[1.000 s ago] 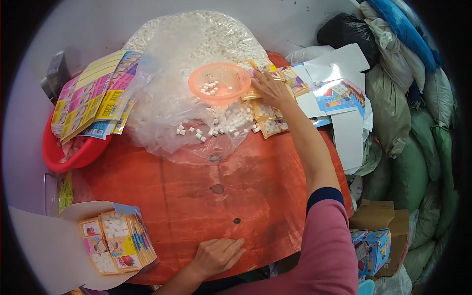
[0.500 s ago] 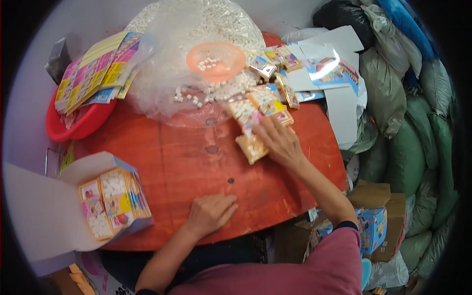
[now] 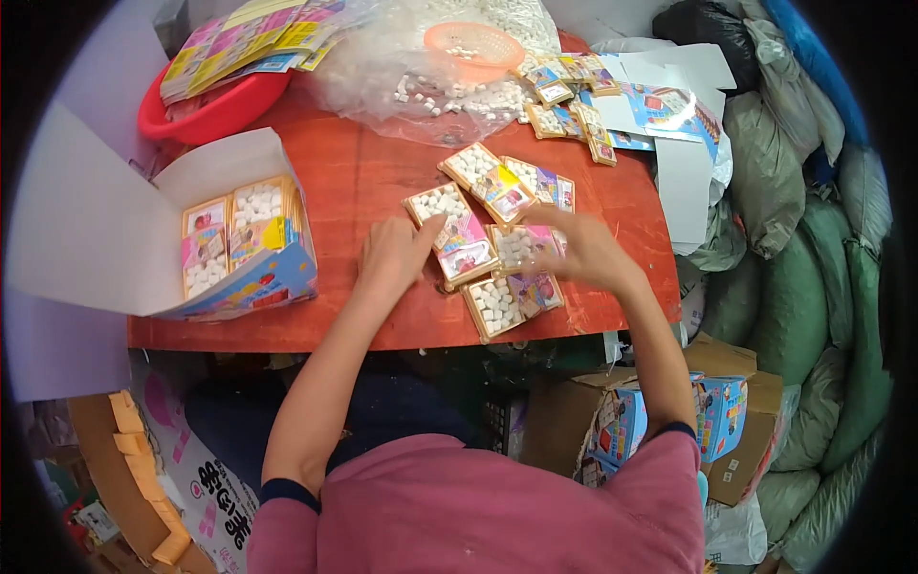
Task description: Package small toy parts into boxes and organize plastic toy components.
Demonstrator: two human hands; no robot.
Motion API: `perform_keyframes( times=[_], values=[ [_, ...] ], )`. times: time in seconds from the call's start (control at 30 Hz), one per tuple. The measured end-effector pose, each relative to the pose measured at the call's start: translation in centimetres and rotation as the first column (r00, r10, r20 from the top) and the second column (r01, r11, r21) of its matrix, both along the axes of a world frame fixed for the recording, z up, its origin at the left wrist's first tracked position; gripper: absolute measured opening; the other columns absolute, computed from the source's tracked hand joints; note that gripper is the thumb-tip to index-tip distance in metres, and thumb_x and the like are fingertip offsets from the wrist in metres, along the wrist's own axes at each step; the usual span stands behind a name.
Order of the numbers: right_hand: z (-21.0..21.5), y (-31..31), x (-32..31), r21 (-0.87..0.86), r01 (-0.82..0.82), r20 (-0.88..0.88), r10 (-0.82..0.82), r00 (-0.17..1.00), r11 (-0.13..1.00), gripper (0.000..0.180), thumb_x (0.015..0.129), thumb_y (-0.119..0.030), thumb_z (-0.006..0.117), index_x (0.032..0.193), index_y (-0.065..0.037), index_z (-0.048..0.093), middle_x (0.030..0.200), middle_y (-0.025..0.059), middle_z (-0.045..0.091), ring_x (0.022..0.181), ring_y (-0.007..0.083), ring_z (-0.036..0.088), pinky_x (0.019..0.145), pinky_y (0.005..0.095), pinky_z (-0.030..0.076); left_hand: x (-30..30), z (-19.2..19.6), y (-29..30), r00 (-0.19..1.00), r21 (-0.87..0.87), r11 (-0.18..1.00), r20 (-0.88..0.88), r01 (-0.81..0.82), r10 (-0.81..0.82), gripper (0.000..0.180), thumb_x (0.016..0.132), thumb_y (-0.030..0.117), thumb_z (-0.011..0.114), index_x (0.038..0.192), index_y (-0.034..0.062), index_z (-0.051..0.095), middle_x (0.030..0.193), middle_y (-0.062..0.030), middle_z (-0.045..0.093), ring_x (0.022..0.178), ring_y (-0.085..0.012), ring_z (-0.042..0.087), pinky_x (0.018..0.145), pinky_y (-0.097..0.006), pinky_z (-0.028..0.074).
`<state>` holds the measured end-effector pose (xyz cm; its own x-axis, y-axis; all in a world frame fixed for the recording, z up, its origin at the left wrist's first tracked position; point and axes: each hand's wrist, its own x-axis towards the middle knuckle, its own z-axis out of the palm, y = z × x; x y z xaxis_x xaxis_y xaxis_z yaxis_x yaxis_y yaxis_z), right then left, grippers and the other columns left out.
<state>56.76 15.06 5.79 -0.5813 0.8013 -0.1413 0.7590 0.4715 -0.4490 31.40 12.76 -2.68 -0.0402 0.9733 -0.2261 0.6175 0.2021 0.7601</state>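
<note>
Packs (image 3: 449, 212) arrive at the tabletop's (image 3: 354, 172) near edge, within two-handed reach: left hand (image 3: 390, 253) loosely spread, right hand (image 3: 585, 247) blurred, grip unclear.

On my distant feed I count one left hand (image 3: 390, 253) and one right hand (image 3: 588, 251); five flat packs (image 3: 461, 231) near them; one open box (image 3: 268, 285) to their left; one red basin (image 3: 170, 120) and one orange basket (image 3: 478, 69) beyond.
</note>
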Motion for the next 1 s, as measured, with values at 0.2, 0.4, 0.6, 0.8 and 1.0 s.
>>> perform_keyframes(
  times=[0.2,0.4,0.6,0.8,1.0],
  values=[
    [-4.4,6.8,-4.5,0.292,0.222,0.126,-0.268,0.955,0.93,0.069,0.074,-0.051,0.064,0.121,-0.001,0.052,0.119,0.0188,0.057,0.109,0.033,0.055,0.087,0.0412,0.045,1.2,1.3,0.8,0.999,-0.039,0.999,0.012,-0.033,0.034,0.045,0.073,0.046,0.069,0.076,0.0008,0.069,0.06,-0.0126,0.064,0.051,-0.0226,0.063,0.055,-0.036,0.051],
    [-4.9,7.4,-7.3,0.3,0.287,0.165,-0.346,0.924,0.91,0.06,0.066,-0.052,0.061,0.099,-0.002,0.058,0.1,0.0198,0.062,0.098,0.0328,0.059,0.079,0.044,0.047,0.1,-1.2,1.0,0.922,-0.024,0.987,0.352,-0.16,0.158,0.03,0.079,0.027,0.069,0.078,0.0023,0.052,0.071,-0.0119,0.061,0.058,-0.0152,0.062,0.045,-0.029,0.052],
    [-3.7,4.1,-6.3,0.162,0.394,-0.162,-0.37,0.915,0.905,0.063,0.069,-0.053,0.059,0.105,-0.002,0.057,0.099,0.0197,0.062,0.095,0.0338,0.059,0.08,0.0425,0.046,2.0,-2.7,-1.6,0.252,-0.164,0.941,0.937,-0.297,0.243,0.02,0.082,0.006,0.06,0.096,0.0042,0.046,0.094,-0.0104,0.055,0.085,-0.0189,0.06,0.07,-0.033,0.053],
    [-1.7,-3.5,-10.1,0.173,0.266,-0.048,-0.262,0.964,0.948,0.068,0.076,-0.054,0.062,0.118,0.0,0.054,0.103,0.02,0.061,0.097,0.0355,0.059,0.083,0.0419,0.045,2.3,-1.5,-2.6,-0.32,-0.194,0.974,0.936,-0.117,0.147,0.045,0.09,0.025,0.06,0.126,0.0046,0.043,0.119,-0.0122,0.054,0.108,-0.0216,0.056,0.086,-0.041,0.051],
    [-2.1,0.2,1.0,0.213,-0.033,-0.07,0.049,0.996,0.976,0.061,0.074,-0.023,0.068,0.128,-0.005,0.046,0.122,0.019,0.053,0.107,0.0347,0.055,0.088,0.0419,0.046,1.7,-1.3,-3.8,-0.044,-0.182,0.949,0.983,-0.258,0.176,0.042,0.091,0.028,0.058,0.123,0.0041,0.046,0.115,-0.0118,0.058,0.099,-0.0223,0.062,0.082,-0.038,0.054]
  ],
)
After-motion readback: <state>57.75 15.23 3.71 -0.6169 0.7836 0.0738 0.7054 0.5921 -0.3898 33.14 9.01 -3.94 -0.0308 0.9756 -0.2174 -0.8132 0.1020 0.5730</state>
